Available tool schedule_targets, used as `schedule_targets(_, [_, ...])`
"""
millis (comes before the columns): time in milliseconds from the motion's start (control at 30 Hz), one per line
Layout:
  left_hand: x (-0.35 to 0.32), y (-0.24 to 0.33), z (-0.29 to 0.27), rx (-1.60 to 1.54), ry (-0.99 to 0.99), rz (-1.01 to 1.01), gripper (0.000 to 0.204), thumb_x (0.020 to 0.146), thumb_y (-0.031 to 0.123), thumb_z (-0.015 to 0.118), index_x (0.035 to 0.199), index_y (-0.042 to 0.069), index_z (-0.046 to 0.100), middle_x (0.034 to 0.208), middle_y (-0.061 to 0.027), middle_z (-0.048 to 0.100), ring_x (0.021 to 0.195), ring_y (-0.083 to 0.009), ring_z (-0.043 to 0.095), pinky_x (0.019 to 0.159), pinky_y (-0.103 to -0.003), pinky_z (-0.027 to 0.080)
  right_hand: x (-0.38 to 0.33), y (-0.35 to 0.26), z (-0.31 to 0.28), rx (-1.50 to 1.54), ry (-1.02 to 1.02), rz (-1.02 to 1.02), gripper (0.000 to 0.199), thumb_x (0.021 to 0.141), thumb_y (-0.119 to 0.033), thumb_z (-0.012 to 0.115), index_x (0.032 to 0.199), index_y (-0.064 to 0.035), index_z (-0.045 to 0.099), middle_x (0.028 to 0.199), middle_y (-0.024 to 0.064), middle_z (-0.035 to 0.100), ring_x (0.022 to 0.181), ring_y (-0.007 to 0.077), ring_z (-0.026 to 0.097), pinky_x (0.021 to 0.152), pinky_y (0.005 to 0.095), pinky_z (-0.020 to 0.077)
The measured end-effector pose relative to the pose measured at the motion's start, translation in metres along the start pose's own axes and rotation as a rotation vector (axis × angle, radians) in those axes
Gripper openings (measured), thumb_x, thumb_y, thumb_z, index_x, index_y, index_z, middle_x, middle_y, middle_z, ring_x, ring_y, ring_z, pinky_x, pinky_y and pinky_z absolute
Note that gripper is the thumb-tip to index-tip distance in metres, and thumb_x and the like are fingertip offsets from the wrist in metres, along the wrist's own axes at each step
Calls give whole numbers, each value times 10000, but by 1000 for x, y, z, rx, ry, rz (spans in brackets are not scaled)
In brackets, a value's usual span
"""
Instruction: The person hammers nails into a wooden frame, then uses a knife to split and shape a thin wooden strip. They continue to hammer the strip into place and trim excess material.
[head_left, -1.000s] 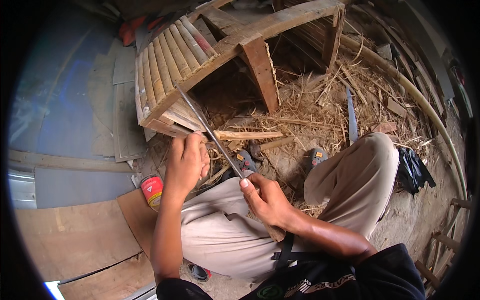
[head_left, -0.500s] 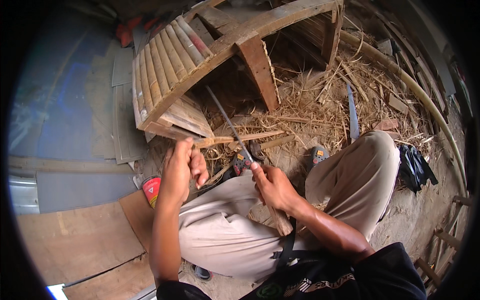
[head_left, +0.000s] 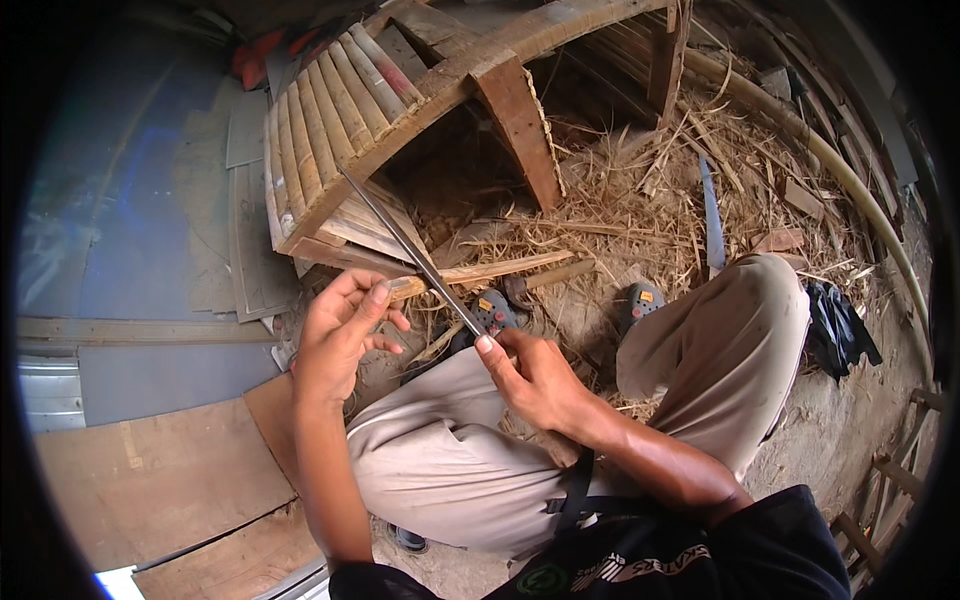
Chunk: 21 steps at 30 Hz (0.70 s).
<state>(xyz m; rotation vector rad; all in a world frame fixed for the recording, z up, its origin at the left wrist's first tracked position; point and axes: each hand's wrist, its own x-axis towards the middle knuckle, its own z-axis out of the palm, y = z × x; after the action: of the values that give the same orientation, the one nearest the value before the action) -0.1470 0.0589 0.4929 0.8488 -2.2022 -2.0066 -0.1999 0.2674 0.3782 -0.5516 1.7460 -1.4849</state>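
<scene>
Khaki trousers [head_left: 690, 350], grey sandals [head_left: 640, 300] with orange patches.

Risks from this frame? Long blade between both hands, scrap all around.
1. The right hand holds the long thin blade with a fingertip at its base, and the left hand sits close beside it: a slip could cut either.
2. The blade's tip reaches up by the bamboo-slat frame and may snag.

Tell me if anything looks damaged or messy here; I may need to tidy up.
Loose straw and splinters litter the ground below the slatted wooden frame, and a saw blade lies among them. The thin rod in the right hand looks straight, undamaged.
</scene>
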Motion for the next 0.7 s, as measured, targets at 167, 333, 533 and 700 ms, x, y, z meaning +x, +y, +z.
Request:
schedule_targets(167, [-3,-4,10,22,13,28,245,949,252,690,989,25,606,913,-78,666,780,-148,674,551,-257,561,1,2,2,-5,66,-27,620,1017,-506,461,1018,89,634,611,195,602,574,314,623,590,448,486])
schedule_targets(333, [0,0,16,-12,117,54,249,961,222,674,1079,23,582,971,-77,645,742,-145,670,529,-252,561,12,8,4,-11,-39,-56,619,1028,-514,431,997,69,639,596,179,581,598,297,630,615,458,497])
schedule_targets(533, [-1,-6,15,-82,75,128,198,969,194,659,1061,39,577,974,-65,619,736,-152,663,527,-268,574,10,2,2,129,59,78,593,1029,-488,465,955,81,616,622,128,556,604,235,567,587,419,459])
schedule_targets(700, [1,-13,9,-119,41,138,165,968,196,661,988,60,571,989,-50,613,752,-161,661,528,-281,571,9,2,-2,55,83,154,640,1024,-512,425,984,93,631,750,309,655,768,452,683,754,530,506])
